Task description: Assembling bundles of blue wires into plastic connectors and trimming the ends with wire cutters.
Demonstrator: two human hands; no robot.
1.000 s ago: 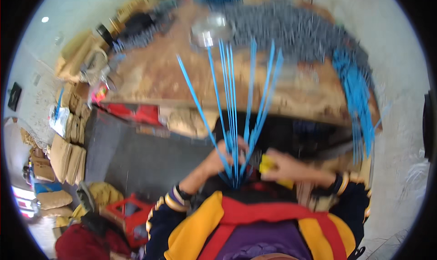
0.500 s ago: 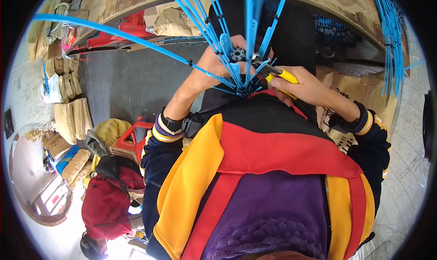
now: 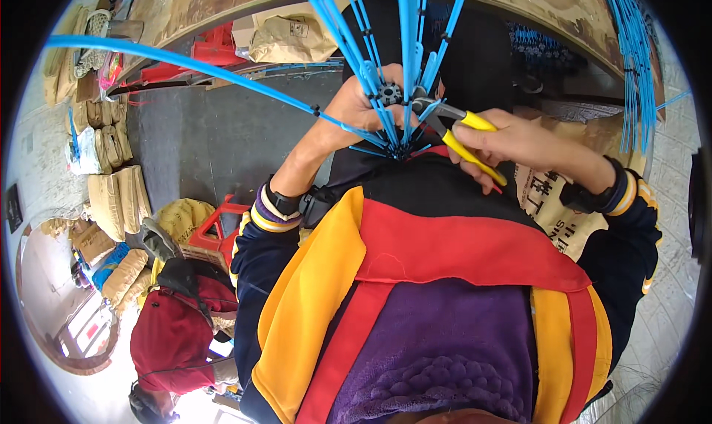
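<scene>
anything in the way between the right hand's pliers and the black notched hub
Yes, in this view: an upright blue rib runs down between the yellow-handled pliers in the right hand and the black notched hub at the left hand. Whether it actually blocks them, I can't tell.

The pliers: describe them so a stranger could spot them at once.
Above the wide red band on the clothing, blue strips fan upward. At their right, the right hand grips the pliers, whose two splayed yellow handles set them apart from the strips.
</scene>
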